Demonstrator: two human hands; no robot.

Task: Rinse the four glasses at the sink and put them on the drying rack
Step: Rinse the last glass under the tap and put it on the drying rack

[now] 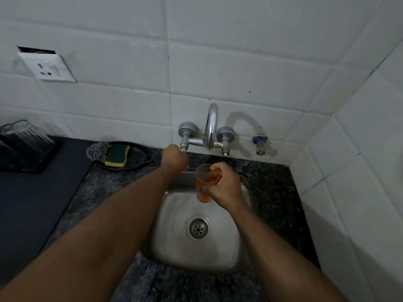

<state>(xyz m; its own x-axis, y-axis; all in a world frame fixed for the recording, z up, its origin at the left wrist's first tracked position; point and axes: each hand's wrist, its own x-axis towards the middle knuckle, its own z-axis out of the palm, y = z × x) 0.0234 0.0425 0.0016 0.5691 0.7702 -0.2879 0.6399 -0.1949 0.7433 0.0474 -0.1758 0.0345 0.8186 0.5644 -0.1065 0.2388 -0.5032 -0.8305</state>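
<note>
Head cam looks down at the steel sink [174, 243]: the right hand [225, 185] is wrapped around an orange-tinted glass [205, 182], held above the basin below the tap spout [211, 125]. Left hand [174, 159] is curled up at the left tap handle [185, 142], can't tell if it's actually gripping it. Another glass [26, 132] sits upside down on the black drying rack [28, 158] at far left.

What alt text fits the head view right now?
Over a steel sink, the right hand holds an orange-tinted glass below the faucet spout while the left hand grips the left tap handle. A sponge lies on a dark dish to the left.
</note>
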